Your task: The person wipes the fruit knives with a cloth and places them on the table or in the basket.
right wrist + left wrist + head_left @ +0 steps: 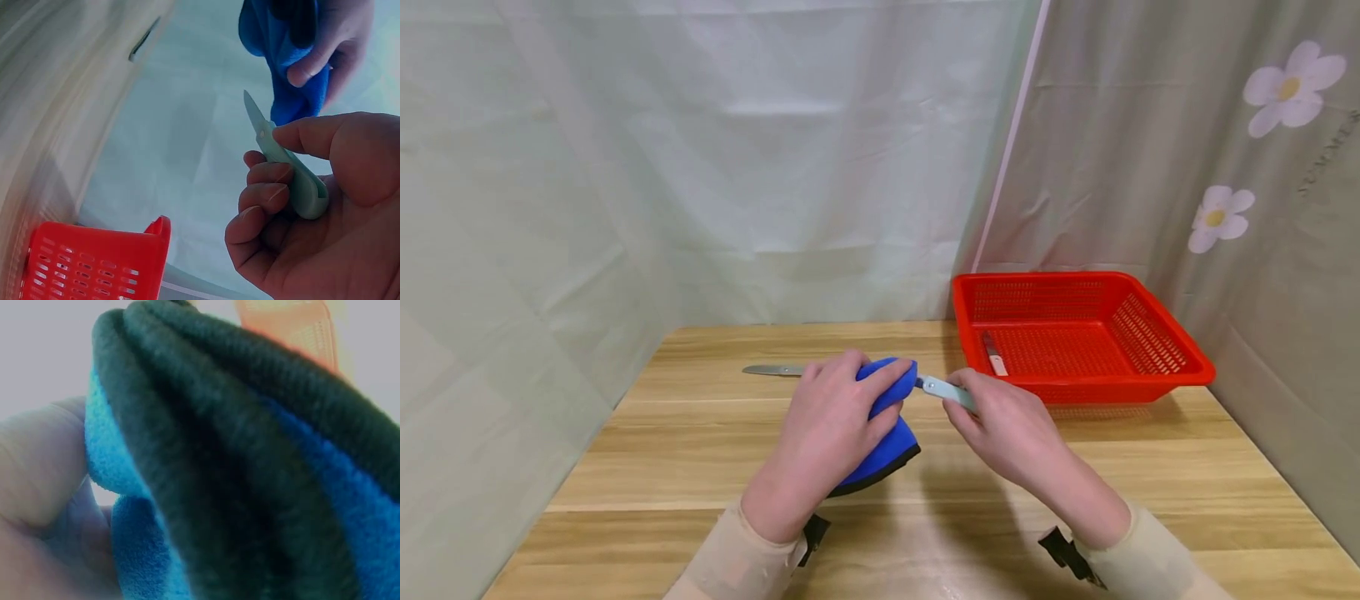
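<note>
The right hand (pixel 1011 425) curls its fingers round a pale green folding knife (pixel 950 392), left of a red plastic basket (pixel 1105 387). The left hand (pixel 838 412) grips a black-edged blue cloth (pixel 880 454). Wooden surface (pixel 685 467) shows between a grey-bladed knife (pixel 767 370) and the far edge.

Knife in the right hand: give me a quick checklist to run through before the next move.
1. Right hand grips the knife by its handle: ok.
2. Left hand holds the blue cloth: ok.
3. Blade swung out of the handle: ok.
4. Blue cloth touching the blade: cannot tell.
5. Other knife on the table clear of the left hand: cannot tell; its far end is hidden.
6. Basket has room: ok; one white-handled knife lies inside.
</note>
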`<state>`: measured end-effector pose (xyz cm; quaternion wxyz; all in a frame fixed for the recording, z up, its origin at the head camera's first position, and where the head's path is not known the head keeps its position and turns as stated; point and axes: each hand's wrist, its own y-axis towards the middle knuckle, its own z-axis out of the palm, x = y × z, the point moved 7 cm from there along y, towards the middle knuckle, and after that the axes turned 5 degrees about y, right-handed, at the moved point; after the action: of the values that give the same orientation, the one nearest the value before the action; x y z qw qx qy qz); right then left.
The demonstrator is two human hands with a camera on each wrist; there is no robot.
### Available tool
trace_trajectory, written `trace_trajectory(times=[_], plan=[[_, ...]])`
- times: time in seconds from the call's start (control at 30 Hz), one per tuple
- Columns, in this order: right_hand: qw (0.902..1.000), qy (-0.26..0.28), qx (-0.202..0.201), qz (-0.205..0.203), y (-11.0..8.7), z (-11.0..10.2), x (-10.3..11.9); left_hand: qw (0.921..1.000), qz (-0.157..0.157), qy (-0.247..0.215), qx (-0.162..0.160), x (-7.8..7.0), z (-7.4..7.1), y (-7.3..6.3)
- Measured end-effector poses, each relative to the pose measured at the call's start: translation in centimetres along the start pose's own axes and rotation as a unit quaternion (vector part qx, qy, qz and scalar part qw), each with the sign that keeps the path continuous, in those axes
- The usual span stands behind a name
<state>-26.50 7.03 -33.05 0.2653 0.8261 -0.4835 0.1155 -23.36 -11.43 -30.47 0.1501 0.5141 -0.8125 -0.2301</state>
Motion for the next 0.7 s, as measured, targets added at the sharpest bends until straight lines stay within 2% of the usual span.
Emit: trace_trajectory(times=[0.33,0.7], plan=[[0.9999,0.007,-0.002,-0.01,-0.6,0.1,0.0,0.9998,0.014,0.002,0.018,-1.1,0.7,-0.1],[0.9993,0.015,-0.013,-0.032,-0.5,-0.2,0.1,0.9999,0.014,0.0,0.01,-0.7,1.1,0.1]])
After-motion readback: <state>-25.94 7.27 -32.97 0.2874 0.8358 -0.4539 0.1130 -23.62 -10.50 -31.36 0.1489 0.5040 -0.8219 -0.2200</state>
